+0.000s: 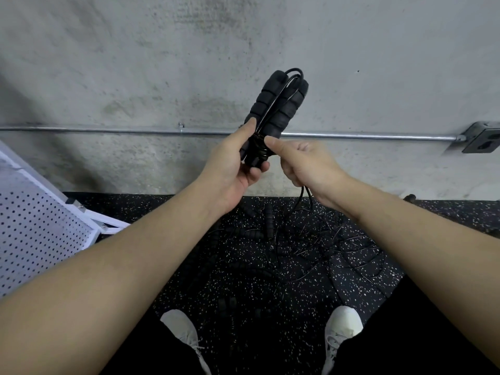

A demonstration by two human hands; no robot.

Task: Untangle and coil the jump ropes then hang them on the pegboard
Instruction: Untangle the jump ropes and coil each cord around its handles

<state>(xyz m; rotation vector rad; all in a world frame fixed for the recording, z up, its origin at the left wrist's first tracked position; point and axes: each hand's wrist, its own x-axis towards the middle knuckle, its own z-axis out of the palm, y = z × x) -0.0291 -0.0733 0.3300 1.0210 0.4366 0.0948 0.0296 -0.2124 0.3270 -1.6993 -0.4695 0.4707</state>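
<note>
Nearest, two white shoes are seen planted on a black speckled floor, with bare forearms reaching forward above them. Between the feet and the wall, a tangle of jump ropes is spread on the floor, thin black cords looping over one another among ribbed foam handles. At arm's length, one bundled jump rope is held up in front of the wall: its two foam handles are laid side by side, and cord is wound round their lower part. The left hand is closed round the base of the handles, thumb pressed along one of them. The right hand is curled round a loose length of cord that hangs down to the pile, thumb tip touching the wraps. The handles are judged soft, light and easy to grip; the cord looks thin, springy and likely to unwind unless pinched at the wraps. A white pegboard is leaned at the left. Farthest, a metal conduit is run along a concrete wall to an outlet box.
</note>
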